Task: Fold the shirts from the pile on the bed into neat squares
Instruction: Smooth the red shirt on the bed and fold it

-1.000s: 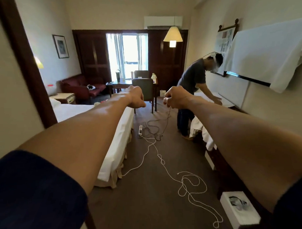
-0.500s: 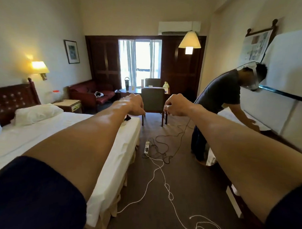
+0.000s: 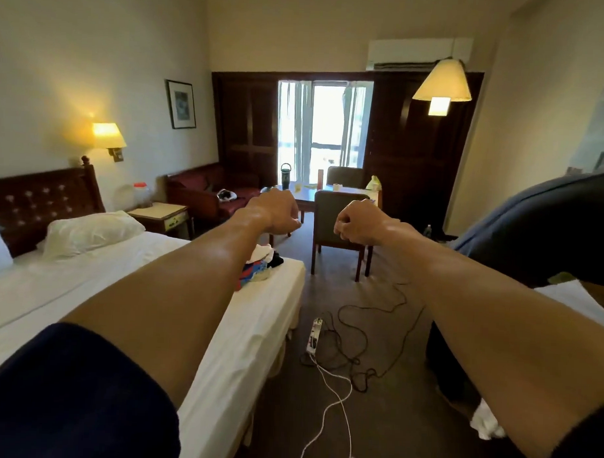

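- Both arms are reaching straight forward from the lower corners of the frame toward the centre, with dark blue sleeves ending above the elbows.
- The left hand (image 3: 273, 211) is hanging in the air at the centre of the frame, back of the hand up, wrist bending a little down; its fingers are curling into a loose fist and are grasping nothing that I can see.
- The right hand (image 3: 357, 222) is staying just beside it, to the right, at the same height, apart from it; its fingers are clenching too, with nothing visible inside.
- The pile of shirts (image 3: 260, 268) is lying on the white bed (image 3: 263, 316), near its far corner, in the middle of the frame, partly hiding behind the left forearm; red, blue, white and black cloth is showing.
- Another person (image 3: 547, 234) in a dark shirt is bending at the right edge of the frame.
- A power strip (image 3: 314, 335) with cables is lying on the carpet, lower centre.
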Action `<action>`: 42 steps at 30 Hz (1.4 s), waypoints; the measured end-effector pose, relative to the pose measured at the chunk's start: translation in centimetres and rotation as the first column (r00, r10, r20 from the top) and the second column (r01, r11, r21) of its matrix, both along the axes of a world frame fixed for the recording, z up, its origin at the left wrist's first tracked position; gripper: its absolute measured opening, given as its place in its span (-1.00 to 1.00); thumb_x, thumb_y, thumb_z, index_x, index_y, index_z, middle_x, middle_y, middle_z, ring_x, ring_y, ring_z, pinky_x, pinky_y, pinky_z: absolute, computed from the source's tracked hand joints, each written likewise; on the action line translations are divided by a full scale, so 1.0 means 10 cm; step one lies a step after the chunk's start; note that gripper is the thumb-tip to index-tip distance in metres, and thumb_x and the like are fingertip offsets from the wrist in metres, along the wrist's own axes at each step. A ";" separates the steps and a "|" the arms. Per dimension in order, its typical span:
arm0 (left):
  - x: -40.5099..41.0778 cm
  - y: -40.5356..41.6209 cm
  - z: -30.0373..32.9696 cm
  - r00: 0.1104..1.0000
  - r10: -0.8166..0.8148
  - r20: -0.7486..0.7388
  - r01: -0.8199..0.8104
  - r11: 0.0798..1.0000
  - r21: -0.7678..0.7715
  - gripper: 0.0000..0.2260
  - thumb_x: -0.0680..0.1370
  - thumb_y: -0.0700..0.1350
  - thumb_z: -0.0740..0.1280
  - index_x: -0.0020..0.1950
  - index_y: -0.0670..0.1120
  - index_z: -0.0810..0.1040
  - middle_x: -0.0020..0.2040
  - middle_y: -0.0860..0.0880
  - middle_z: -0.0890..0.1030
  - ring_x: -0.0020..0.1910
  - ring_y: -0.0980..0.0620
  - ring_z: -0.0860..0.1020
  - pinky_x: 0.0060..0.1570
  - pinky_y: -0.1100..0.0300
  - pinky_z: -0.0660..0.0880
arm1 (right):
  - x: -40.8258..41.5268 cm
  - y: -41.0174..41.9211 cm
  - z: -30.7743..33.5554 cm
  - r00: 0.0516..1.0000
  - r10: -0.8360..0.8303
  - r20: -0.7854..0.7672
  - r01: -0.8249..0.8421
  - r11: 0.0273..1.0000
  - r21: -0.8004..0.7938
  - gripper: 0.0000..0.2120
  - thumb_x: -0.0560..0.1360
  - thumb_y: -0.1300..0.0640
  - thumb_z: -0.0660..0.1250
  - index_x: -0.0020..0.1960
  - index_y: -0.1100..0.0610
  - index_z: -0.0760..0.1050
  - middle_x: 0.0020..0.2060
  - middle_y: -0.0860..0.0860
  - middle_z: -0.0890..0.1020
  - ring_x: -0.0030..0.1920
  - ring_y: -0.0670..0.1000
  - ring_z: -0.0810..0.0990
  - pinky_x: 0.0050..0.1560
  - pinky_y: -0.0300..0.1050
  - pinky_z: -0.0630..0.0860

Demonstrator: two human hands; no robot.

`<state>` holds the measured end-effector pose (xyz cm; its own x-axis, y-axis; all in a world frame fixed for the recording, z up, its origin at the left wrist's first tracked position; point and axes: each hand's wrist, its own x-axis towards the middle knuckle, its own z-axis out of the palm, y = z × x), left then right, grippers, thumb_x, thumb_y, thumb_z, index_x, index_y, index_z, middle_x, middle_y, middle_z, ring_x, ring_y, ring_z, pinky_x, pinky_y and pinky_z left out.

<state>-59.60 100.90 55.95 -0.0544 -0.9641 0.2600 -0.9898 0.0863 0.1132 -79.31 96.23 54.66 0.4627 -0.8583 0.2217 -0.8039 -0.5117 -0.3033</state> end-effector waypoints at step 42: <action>4.18 -8.67 -1.97 0.819 0.564 -0.102 -0.516 0.803 0.300 -0.87 0.54 0.05 0.41 -0.08 0.02 0.68 -0.07 0.06 0.66 -0.08 0.05 0.61 -0.08 0.11 0.57 | 4.31 -9.72 -1.64 0.930 0.367 -0.002 -0.354 0.901 0.252 -0.69 0.49 0.19 0.25 -0.38 -0.02 0.57 -0.16 -0.01 0.70 -0.17 0.04 0.66 -0.04 0.07 0.66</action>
